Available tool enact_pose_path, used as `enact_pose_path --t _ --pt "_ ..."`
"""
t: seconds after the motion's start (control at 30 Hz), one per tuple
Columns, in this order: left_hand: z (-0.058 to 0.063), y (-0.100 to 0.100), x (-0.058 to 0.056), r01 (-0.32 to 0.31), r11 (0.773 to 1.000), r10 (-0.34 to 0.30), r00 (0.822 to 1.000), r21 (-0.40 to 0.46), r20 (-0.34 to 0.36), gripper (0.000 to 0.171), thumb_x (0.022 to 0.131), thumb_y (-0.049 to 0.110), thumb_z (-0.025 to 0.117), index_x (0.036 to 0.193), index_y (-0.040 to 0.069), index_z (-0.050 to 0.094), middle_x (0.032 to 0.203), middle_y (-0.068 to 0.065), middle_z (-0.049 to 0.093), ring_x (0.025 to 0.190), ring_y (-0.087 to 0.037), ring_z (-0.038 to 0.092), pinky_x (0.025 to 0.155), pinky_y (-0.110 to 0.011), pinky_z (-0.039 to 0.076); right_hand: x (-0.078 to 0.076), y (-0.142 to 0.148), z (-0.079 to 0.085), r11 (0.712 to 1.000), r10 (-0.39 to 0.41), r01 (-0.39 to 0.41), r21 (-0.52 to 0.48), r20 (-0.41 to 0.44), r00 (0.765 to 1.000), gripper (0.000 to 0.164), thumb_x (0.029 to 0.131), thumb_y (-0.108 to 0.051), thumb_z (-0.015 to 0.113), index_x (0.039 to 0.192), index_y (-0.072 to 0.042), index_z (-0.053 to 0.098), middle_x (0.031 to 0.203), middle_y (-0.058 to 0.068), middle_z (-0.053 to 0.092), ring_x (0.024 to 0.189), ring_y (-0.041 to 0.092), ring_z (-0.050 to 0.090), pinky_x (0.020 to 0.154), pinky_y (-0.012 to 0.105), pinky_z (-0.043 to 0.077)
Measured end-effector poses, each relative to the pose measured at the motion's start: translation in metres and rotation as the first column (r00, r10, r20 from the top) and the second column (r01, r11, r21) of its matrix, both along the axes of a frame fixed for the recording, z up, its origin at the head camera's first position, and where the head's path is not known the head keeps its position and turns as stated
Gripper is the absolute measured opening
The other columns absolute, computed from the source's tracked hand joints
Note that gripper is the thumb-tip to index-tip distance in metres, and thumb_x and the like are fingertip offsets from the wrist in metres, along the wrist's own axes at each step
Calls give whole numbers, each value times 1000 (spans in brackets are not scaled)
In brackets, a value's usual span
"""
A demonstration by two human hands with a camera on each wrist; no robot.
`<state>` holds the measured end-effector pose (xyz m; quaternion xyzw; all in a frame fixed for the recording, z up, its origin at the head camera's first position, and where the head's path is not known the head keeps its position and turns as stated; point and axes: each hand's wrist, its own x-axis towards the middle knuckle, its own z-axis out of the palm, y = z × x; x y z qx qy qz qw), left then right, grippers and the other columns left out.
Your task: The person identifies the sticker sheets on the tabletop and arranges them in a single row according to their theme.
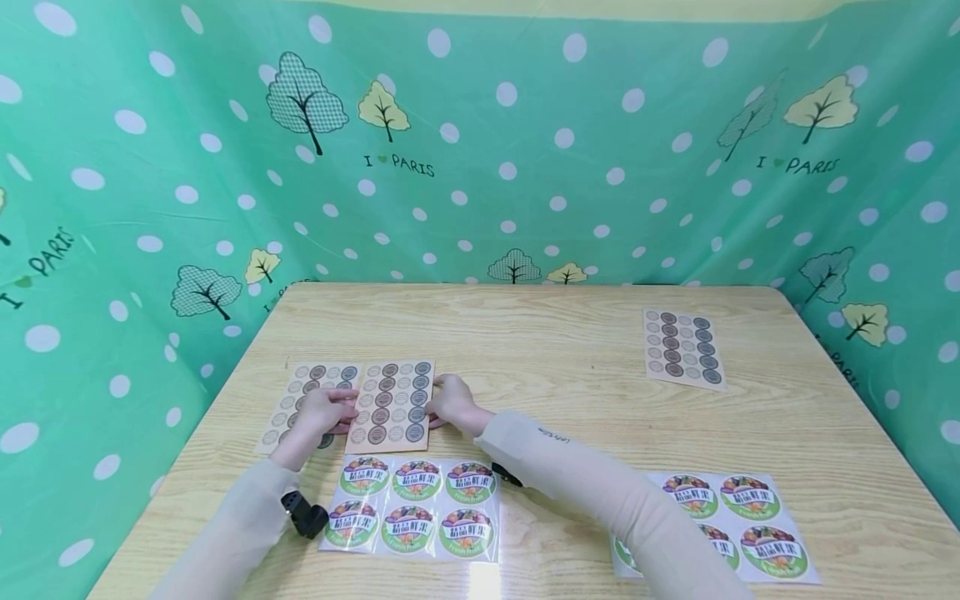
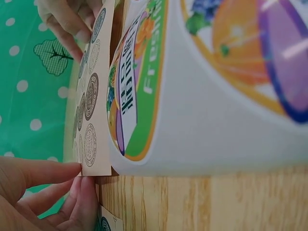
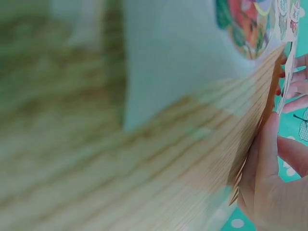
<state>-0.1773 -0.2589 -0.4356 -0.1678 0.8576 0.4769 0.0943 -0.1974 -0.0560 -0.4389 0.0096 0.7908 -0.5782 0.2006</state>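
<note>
Between both hands is a tan sheet of round stickers, printed with brown, grey and pale circles in columns. My left hand pinches its left edge; in the left wrist view the thumb and fingers meet at a lower corner. Across from it, my right hand grips the right edge between thumb and fingers. The sheet is tilted slightly up off the table in the right wrist view. Beneath the left hand lies another tan sticker sheet, partly hidden by that hand. Just nearer than the held sheet is a glossy fruit-label sheet.
A third tan sticker sheet lies at the back right of the wooden table. A second fruit-label sheet is at the front right, partly covered by the right sleeve. A green dotted curtain surrounds the far and side edges.
</note>
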Motion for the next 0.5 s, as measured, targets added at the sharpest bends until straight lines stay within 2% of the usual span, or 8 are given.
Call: enact_pose_path --t 0.2,0.5 --pt "1 3 -1 -23 999 23 1000 -23 4 39 77 -7 57 115 -9 51 78 -13 62 53 -8 56 51 -25 53 1 0 0 999 34 -33 38 -36 999 59 73 10 62 127 7 39 75 14 57 51 18 60 46 23 52" --pt "8 8 4 -3 995 1 1000 -96 -19 36 78 -7 56 113 -10 52 82 -17 60 55 -10 56 52 -25 53 4 1 7 997 69 -67 48 -42 997 62 73 11 61 129 8 35 68 13 57 54 24 61 47 26 52"
